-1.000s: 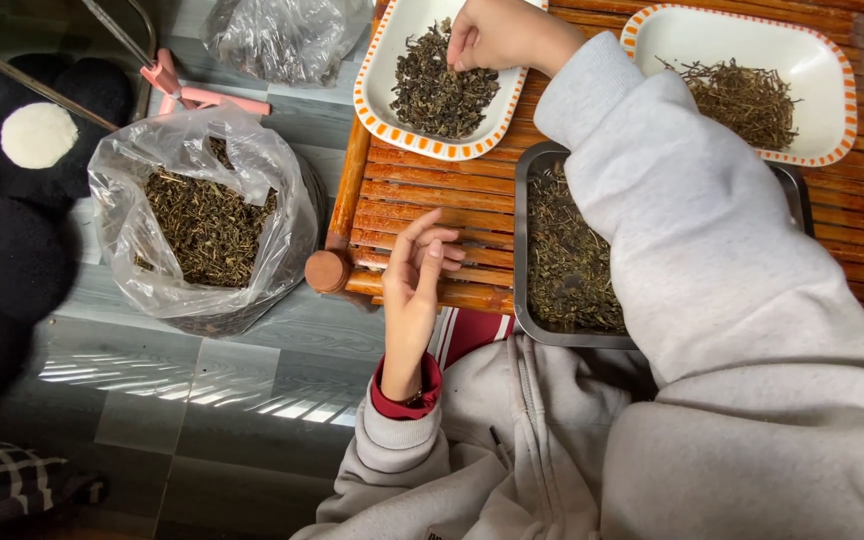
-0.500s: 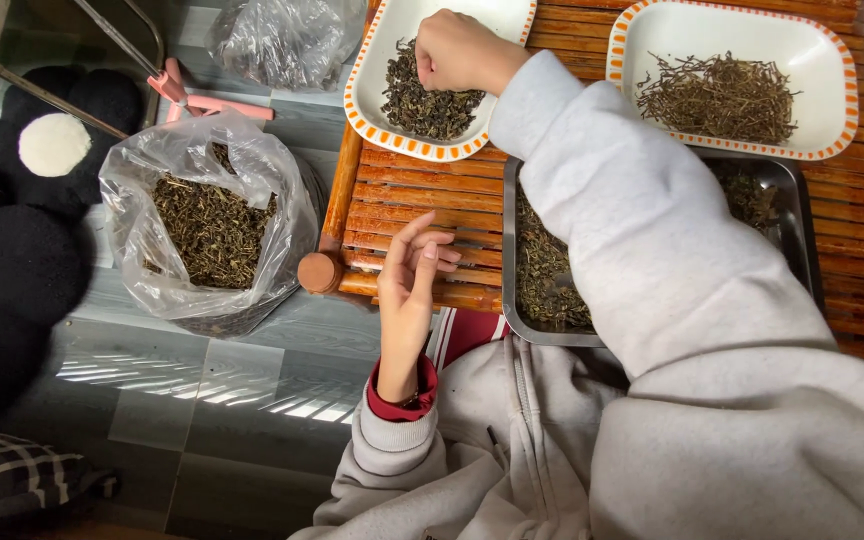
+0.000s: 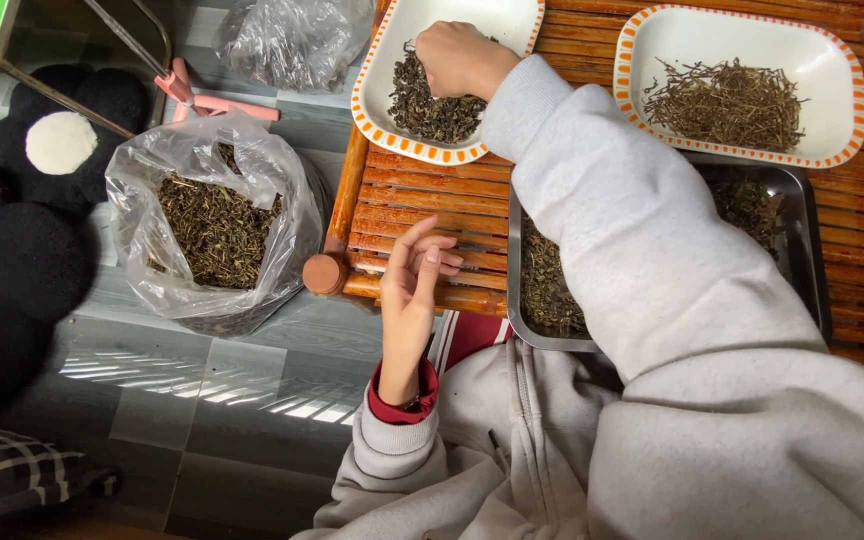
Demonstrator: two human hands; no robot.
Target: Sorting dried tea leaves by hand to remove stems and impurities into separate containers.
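Right hand (image 3: 462,58): has pushed deeper into the white orange-rimmed dish (image 3: 387,100), fist closed on dark dried leaves (image 3: 422,105).
Left hand (image 3: 414,285): unchanged, loosely open, empty, by the bamboo table edge (image 3: 392,195).
Meaning: another pinch being sorted there.

My right hand (image 3: 457,58) rested in the white, orange-rimmed dish (image 3: 382,65) at the far left of the slatted desk (image 3: 432,190). Its fingers were curled down into a loose heap of dark dried leaves (image 3: 422,105) piled toward the dish's near edge.
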